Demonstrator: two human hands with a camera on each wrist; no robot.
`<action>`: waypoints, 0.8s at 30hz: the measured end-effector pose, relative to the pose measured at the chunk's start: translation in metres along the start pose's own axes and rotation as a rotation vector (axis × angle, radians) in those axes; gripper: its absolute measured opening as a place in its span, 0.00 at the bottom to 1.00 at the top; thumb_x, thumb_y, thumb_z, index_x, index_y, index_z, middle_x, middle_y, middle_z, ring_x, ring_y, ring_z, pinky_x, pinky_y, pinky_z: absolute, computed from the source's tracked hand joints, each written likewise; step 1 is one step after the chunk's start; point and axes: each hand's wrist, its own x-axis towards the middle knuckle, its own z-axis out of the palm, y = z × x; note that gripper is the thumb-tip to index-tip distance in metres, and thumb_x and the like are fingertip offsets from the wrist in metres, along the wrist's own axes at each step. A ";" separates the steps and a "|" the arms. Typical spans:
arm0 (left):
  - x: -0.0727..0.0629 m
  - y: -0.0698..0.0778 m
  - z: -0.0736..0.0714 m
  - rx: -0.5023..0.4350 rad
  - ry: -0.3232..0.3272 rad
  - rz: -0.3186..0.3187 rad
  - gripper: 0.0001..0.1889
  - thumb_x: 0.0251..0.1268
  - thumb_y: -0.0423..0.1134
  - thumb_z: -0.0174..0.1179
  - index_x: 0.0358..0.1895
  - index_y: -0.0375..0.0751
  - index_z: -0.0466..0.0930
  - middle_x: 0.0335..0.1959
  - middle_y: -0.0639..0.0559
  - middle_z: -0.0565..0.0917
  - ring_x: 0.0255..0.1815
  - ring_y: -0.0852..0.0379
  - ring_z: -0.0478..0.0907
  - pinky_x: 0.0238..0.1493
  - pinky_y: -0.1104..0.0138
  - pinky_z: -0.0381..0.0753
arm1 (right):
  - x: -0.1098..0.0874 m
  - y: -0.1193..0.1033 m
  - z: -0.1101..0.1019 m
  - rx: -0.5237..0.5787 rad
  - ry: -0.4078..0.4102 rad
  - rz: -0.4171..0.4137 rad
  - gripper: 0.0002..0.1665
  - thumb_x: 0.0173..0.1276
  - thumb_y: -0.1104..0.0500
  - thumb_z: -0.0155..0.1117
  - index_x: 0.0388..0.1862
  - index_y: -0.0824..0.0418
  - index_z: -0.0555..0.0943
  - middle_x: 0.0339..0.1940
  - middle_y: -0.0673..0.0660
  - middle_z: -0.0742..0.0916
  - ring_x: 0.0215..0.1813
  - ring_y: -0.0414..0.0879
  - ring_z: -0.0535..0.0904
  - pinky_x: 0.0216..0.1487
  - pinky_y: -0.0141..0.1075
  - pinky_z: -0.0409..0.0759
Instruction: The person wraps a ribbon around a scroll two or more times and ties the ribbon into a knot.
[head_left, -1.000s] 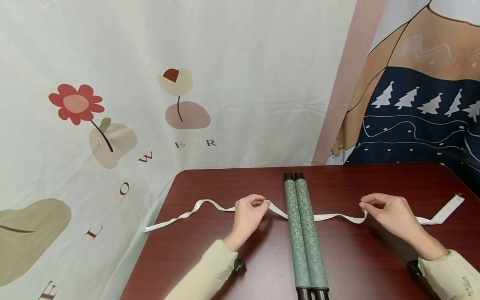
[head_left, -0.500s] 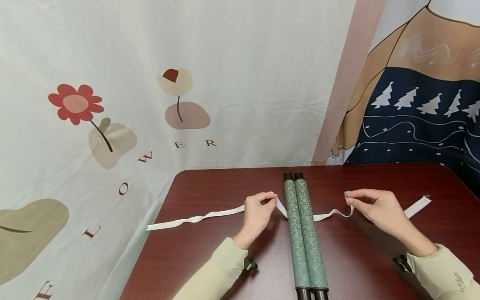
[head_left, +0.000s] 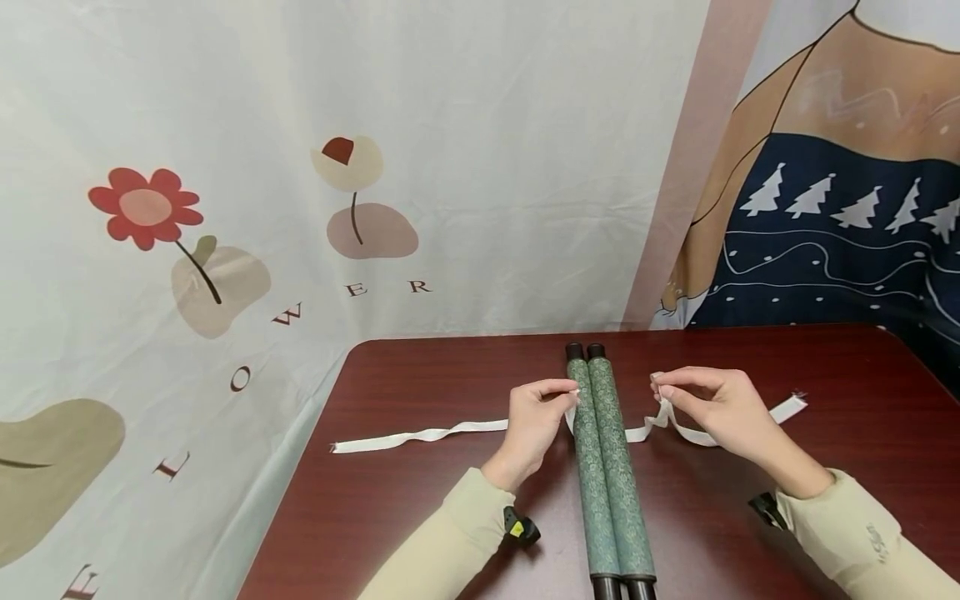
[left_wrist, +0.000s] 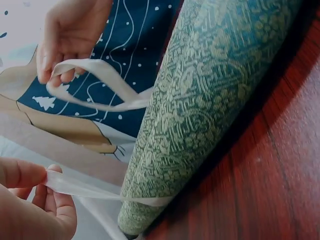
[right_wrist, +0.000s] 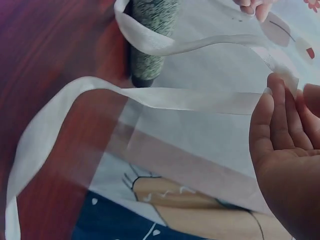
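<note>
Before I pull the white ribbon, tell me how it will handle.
The white ribbon is probably floppy, since it twists and curves freely. It looks thin and flat, so likely light. It may drag when pulled, because it runs beneath the green rolls.

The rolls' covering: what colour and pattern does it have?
The covering is green with paler flowers and lines, clearest in the left wrist view.

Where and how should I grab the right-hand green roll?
Probably best around the near half of the right-hand green roll, coming from above and its right: it is long, round and lies flat, its left side abuts the left-hand green roll, and the white ribbon passes beneath farther up.
</note>
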 end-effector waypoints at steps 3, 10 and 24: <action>-0.001 0.001 0.004 0.008 -0.027 -0.044 0.10 0.62 0.21 0.65 0.46 0.21 0.87 0.44 0.34 0.89 0.35 0.62 0.85 0.45 0.70 0.82 | 0.004 -0.004 0.004 0.012 -0.023 -0.045 0.13 0.71 0.73 0.67 0.52 0.68 0.89 0.45 0.58 0.92 0.46 0.32 0.86 0.46 0.23 0.82; -0.005 0.004 0.015 0.035 -0.111 -0.117 0.11 0.66 0.25 0.66 0.49 0.23 0.88 0.46 0.42 0.90 0.42 0.63 0.84 0.49 0.68 0.82 | 0.011 -0.014 0.014 0.033 -0.087 -0.120 0.16 0.73 0.73 0.64 0.56 0.67 0.88 0.52 0.61 0.90 0.54 0.31 0.84 0.50 0.24 0.80; -0.011 0.002 0.025 0.055 -0.208 -0.119 0.15 0.56 0.21 0.65 0.47 0.28 0.90 0.41 0.45 0.91 0.42 0.64 0.81 0.46 0.70 0.79 | 0.023 -0.020 0.039 0.120 -0.219 -0.157 0.17 0.75 0.72 0.61 0.59 0.72 0.85 0.56 0.65 0.88 0.60 0.32 0.79 0.55 0.25 0.79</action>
